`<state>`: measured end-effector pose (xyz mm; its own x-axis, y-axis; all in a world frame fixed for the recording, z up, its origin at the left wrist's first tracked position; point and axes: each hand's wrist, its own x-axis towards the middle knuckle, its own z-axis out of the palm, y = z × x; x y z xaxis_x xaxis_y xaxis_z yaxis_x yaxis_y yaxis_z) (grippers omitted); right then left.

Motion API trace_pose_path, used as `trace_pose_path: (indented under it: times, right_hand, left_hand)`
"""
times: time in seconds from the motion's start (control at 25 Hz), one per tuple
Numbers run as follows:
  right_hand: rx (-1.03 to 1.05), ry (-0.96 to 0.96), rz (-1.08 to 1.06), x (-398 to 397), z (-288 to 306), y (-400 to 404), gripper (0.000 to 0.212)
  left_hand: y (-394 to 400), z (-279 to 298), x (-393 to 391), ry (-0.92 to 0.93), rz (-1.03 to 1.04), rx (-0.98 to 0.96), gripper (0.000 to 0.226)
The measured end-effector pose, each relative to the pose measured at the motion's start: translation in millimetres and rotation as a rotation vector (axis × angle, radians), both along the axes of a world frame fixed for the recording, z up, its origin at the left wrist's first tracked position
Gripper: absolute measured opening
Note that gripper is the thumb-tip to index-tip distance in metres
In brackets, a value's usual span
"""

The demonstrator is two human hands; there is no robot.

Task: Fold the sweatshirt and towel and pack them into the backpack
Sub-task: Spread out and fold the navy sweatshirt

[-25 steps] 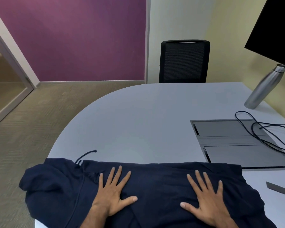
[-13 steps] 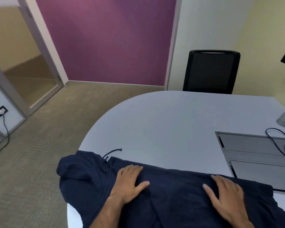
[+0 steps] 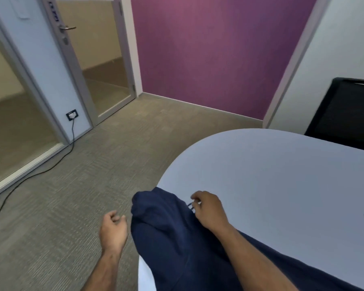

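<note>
right hand (image 3: 208, 208) pinches drawstring (image 3: 190, 206) | left hand (image 3: 113, 228) loosely curled beside sweatshirt (image 3: 170, 238)

Count, head view: one navy sweatshirt (image 3: 177, 244), lying over the table edge. One table (image 3: 282, 175), pale grey, rounded end. Two hands: left hand (image 3: 114, 229), right hand (image 3: 210, 208). One black chair (image 3: 345, 114), partly cut off at right. One wall socket (image 3: 72, 115), one black cable (image 3: 40, 171) across the carpet. One door handle (image 3: 66, 28).
</note>
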<state>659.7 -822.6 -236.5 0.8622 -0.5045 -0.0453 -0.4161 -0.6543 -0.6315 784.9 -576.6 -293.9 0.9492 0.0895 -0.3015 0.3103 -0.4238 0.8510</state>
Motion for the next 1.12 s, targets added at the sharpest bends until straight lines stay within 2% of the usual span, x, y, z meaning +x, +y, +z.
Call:
trace_pose_path:
  times: [0.08, 0.16, 0.28, 0.4, 0.6, 0.72, 0.84, 0.96, 1.12]
  right_hand:
    - [0.045, 0.007, 0.063, 40, -4, 19, 0.027]
    - [0.066, 0.032, 0.098, 73, -10, 33, 0.03]
    - [0.043, 0.113, 0.143, 103, -21, 41, 0.033]
    - [0.031, 0.209, 0.158, 120, -33, 40, 0.027]
    - [-0.005, 0.276, 0.195, 127, -43, 42, 0.035]
    - [0.012, 0.267, 0.129, 130, -48, 45, 0.014]
    - [0.046, 0.257, 0.074, 130, -48, 45, 0.011]
    - [0.078, 0.164, 0.009, 126, -46, 44, 0.013]
    - [0.146, -0.007, -0.173, 112, -28, 33, 0.016]
  left_hand:
    - [8, -15, 8, 0.188, -0.011, -0.084, 0.02]
    - [8, -19, 12, 0.285, -0.025, -0.157, 0.006]
    - [-2, -17, 14, 0.361, -0.066, -0.233, 0.011]
    - [-9, -20, 19, 0.387, -0.092, -0.256, 0.009]
    - [-13, -28, 24, 0.323, -0.049, -0.252, 0.017]
    - [-12, -27, 24, 0.288, 0.023, -0.289, 0.02]
    - [-6, -25, 22, 0.254, 0.08, -0.333, 0.015]
    - [-1, -22, 22, 0.182, 0.145, -0.366, 0.015]
    - [1, -11, 14, 0.025, 0.208, -0.351, 0.026]
